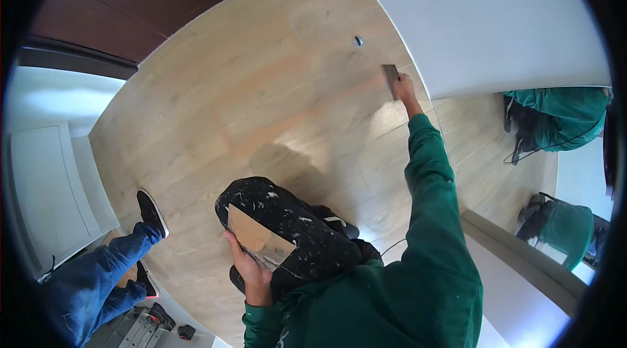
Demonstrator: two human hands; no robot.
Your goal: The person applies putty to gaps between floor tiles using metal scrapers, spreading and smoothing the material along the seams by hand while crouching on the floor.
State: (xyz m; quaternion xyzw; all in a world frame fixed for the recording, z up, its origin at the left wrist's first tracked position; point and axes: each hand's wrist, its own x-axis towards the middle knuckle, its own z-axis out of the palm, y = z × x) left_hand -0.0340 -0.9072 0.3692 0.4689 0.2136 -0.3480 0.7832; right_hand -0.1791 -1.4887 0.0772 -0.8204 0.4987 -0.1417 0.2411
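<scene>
My right hand (404, 88), at the upper right of the head view, grips a grey flat-bladed scraper (390, 76) low over the wood-look floor (294, 73), beside faint peach-coloured streaks. A small round fitting (357, 41) sits in the floor just beyond it. Near my body, my left hand (250, 266) holds a wide flat blade or board (260, 230) by its side, with tan paste spread over it. It is over my dark, paint-spattered knee (274, 198).
A person in jeans (98, 282) stands at left beside a white cabinet (46, 184) and a metal ladder (140, 331). Two green-clad people (565, 113) (558, 230) crouch beyond a wall edge at right; cables lie near them. A white wall (477, 21) borders the floor, with dark panels (130, 1) at upper left.
</scene>
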